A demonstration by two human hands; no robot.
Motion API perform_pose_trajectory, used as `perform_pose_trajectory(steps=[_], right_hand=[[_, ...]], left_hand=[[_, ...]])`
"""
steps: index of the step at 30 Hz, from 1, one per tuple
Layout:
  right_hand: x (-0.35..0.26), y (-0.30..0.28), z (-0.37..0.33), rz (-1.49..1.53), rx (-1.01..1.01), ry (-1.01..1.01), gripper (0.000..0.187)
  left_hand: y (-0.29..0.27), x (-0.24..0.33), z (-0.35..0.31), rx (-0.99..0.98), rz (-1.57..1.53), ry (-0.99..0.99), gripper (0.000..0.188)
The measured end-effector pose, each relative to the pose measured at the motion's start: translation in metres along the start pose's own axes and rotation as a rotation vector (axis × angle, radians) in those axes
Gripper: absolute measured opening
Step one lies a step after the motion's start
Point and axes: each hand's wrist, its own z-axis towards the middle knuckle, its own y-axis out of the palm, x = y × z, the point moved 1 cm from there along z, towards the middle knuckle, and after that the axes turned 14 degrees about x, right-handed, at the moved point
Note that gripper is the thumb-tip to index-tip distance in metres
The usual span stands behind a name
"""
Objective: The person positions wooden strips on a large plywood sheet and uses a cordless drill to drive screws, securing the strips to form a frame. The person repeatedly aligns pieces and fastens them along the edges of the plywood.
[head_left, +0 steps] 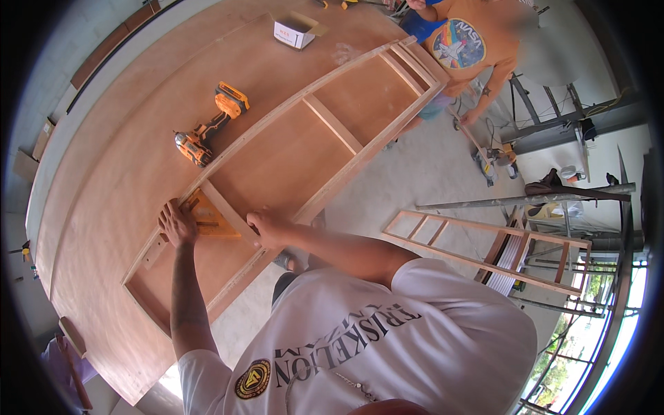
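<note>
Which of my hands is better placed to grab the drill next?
Probably your left hand: it rests at the wooden frame's far edge, nearer the drill. Your right hand, nearer the close edge, would have to reach across.

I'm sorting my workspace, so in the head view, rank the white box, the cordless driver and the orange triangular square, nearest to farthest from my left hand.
From your left hand:
1. Orange triangular square: just to its right.
2. Cordless driver: farther up, outside the wooden frame.
3. White box: near the top edge.
</note>
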Motion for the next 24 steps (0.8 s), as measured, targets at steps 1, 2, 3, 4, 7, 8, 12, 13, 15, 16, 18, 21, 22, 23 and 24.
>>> perform_pose_trajectory(steps=[1,2,3,4,7,8,12,13,15,16,18,21,22,23,24], right_hand=[[0.0,0.0,-0.001,-0.02,0.002,0.005,0.046],[0.0,0.0,-0.002,-0.022,-0.02,0.02,0.046],[0.0,0.0,-0.002,-0.039,-0.027,0.03,0.046],[0.0,-0.001,-0.003,-0.035,0.008,0.012,0.046],[0.0,-0.003,0.002,-0.026,-0.097,0.024,0.051],[-0.003,-0.005,0.003,-0.048,-0.102,0.034,0.053],[-0.015,-0.013,0.001,0.025,-0.139,0.131,0.065],[-0.016,-0.016,0.003,0.022,-0.15,0.155,0.068],[-0.016,-0.023,0.006,0.092,-0.171,0.22,0.069],[-0.014,-0.028,0.008,0.164,-0.18,0.26,0.069],[-0.004,-0.046,0.016,0.245,-0.134,0.255,0.064],[0.03,-0.096,0.048,0.234,0.054,0.144,0.051],[0.046,-0.118,0.066,0.228,0.145,0.101,0.046],[0.065,-0.144,0.089,0.163,0.223,0.078,0.044],[0.085,-0.169,0.116,0.126,0.295,0.113,0.041]], left_hand=[[0.0,0.0,-0.001,0.028,-0.013,0.012,0.033],[0.0,-0.001,-0.001,0.027,-0.008,0.009,0.033],[0.0,-0.001,-0.002,0.034,-0.012,0.009,0.033],[0.0,-0.001,-0.002,0.069,-0.034,0.033,0.033],[0.004,-0.002,0.001,-0.062,0.054,-0.026,0.034],[0.003,-0.001,0.0,-0.029,-0.015,-0.056,0.035],[-0.005,0.0,0.0,0.016,-0.054,-0.035,0.033],[-0.007,0.0,0.001,0.013,-0.083,-0.027,0.033],[-0.014,-0.001,0.003,0.014,-0.084,-0.024,0.033],[-0.017,0.0,0.005,0.029,-0.112,0.005,0.033],[-0.023,0.002,0.007,-0.036,-0.129,-0.056,0.04],[-0.034,0.011,0.006,0.059,-0.161,-0.104,0.05],[-0.038,0.013,0.004,0.137,-0.182,-0.136,0.049],[-0.043,0.016,0.001,0.207,-0.188,-0.163,0.049],[-0.05,0.018,-0.005,0.276,-0.174,-0.19,0.049]])
